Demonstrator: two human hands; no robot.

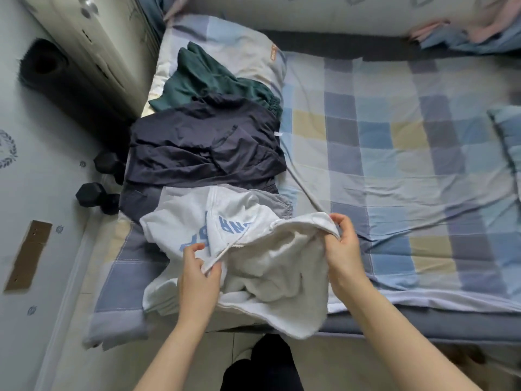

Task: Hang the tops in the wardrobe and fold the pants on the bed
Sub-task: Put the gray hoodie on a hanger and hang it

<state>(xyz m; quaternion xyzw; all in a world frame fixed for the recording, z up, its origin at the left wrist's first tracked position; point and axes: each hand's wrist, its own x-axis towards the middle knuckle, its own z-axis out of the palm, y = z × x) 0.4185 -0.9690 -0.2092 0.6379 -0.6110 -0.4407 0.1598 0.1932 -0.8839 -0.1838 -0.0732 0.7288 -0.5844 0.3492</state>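
Note:
A white sweatshirt (253,266) with blue letters lies at the near edge of the checked bed (394,165), its fleecy inside showing. My left hand (197,275) pinches the sweatshirt's hem on the left. At the right, my right hand (342,246) grips the same hem and holds it up, spreading the opening. Behind the sweatshirt lie a grey garment (270,201) with an elastic waistband, a dark navy garment (203,148) and a dark green garment (208,77), piled toward the pillow (239,43). No wardrobe is in view.
Two black dumbbells (97,190) sit on the floor left of the bed, by a rolled black mat (45,66) and a white appliance (95,38). A brown cardboard strip (28,255) lies on the floor. Pink and blue bedding (465,32) is bunched at the far right.

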